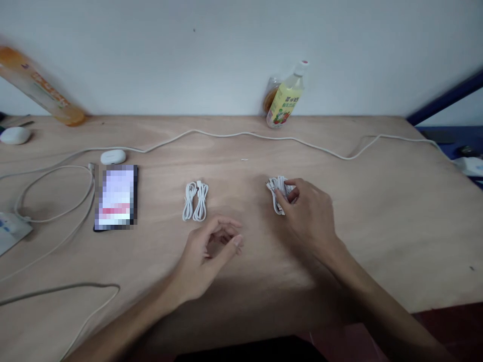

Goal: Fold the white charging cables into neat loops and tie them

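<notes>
Two coiled white cables (195, 201) lie side by side on the wooden table, left of centre. Just below and to the right of them, my left hand (209, 256) hovers with loosely curled fingers, the thumb apart and nothing held. Farther right, my right hand (311, 211) has its thumb and fingers around a bundle of coiled white cable (278, 193) at the table surface. The hand covers the bundle's right side, so how many coils are there I cannot tell.
A phone (116, 196) and a white earbud case (113, 157) lie at left. A long white cord (226, 134) crosses the back. Against the wall stand a yellow-labelled bottle (286, 100) and an orange bottle (45, 90). More cord (56, 218) loops at far left.
</notes>
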